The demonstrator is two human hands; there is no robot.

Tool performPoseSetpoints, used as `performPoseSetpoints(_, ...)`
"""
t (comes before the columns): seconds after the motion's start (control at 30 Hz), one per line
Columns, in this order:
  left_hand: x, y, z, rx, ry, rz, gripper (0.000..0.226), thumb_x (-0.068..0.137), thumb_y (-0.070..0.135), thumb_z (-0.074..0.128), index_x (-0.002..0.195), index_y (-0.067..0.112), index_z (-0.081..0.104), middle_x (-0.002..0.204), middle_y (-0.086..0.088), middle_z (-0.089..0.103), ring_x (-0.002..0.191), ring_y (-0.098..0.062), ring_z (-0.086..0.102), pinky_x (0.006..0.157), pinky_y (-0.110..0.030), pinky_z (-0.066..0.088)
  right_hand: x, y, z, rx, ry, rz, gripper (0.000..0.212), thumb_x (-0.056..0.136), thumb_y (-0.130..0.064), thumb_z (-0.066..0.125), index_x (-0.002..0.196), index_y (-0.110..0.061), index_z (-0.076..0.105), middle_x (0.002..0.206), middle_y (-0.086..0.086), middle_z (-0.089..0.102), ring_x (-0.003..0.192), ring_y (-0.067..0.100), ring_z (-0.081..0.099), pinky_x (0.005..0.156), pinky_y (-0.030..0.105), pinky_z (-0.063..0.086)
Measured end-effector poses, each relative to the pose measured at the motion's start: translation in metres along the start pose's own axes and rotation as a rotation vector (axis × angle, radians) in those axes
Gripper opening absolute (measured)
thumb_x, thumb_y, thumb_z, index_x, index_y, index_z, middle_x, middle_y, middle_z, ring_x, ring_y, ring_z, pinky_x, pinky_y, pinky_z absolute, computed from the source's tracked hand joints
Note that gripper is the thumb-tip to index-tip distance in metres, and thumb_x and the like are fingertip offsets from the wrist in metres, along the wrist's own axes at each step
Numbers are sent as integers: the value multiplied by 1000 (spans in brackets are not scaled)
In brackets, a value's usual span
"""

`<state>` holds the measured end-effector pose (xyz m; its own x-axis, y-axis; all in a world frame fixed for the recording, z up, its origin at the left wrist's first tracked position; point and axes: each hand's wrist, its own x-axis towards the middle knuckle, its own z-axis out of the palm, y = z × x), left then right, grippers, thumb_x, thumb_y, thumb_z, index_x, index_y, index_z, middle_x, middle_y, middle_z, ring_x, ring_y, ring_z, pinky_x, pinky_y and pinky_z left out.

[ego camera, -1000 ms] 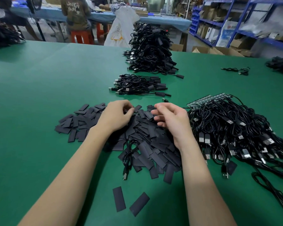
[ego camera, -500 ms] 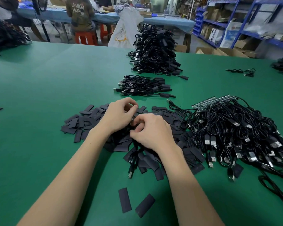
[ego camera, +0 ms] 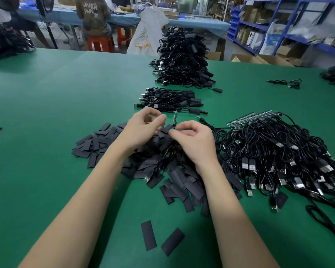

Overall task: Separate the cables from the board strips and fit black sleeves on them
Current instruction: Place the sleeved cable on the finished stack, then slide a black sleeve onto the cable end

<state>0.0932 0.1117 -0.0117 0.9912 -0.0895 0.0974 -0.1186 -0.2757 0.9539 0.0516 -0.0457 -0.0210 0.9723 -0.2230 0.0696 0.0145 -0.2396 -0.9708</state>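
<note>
Pinching a black sleeve [ego camera: 167, 128] at frame centre, the left hand [ego camera: 141, 128] is met by the right hand [ego camera: 193, 140], clamped on a small board [ego camera: 175, 120] whose cable [ego camera: 162, 161] trails over the sleeve pile [ego camera: 178, 184].

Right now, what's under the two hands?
Under the left hand and right hand lies the heap of black sleeves on the green table, with a cable hanging over it. Whatever lies under the palms is covered.

table [ego camera: 66, 113]: green | sleeves [ego camera: 174, 182]: black | cables [ego camera: 278, 151]: black | stool [ego camera: 100, 42]: orange
</note>
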Motion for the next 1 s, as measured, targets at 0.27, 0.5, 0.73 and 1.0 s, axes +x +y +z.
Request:
performPoseSetpoints(0.27,-4,8,-3,-284,-111,-102,3,96,14,68,94,12,69,84,-8,70,69,-17,67,66,-22,55,2,5,-5,-3,-161,-73,5,89,-26,72,92,-27,76,84,-11,78,80,2,71,82,28,55)
performPoseSetpoints(0.5,-2,8,-6,-249,-36,-172,6,95,7,67,93,13,65,67,0,61,53,-12,61,63,-28,58,1,13,-7,-429,-221,-232,16,87,-25,71,99,-37,71,91,-20,75,93,5,65,85,28,52)
performPoseSetpoints(0.73,-1,10,-16,-232,14,-256,11,98,9,59,94,16,67,83,-4,62,53,-8,63,53,-19,54,-4,14,-4,-750,-229,-337,27,94,-37,69,119,-44,70,103,-14,64,109,16,50,88,36,49)
performPoseSetpoints(1.0,-4,12,-16,-246,4,-271,11,98,10,59,94,16,68,85,-4,62,52,-6,61,54,-19,53,-7,14,10,-815,-179,-371,30,94,-53,63,122,-43,70,108,-10,60,109,17,46,77,30,38)
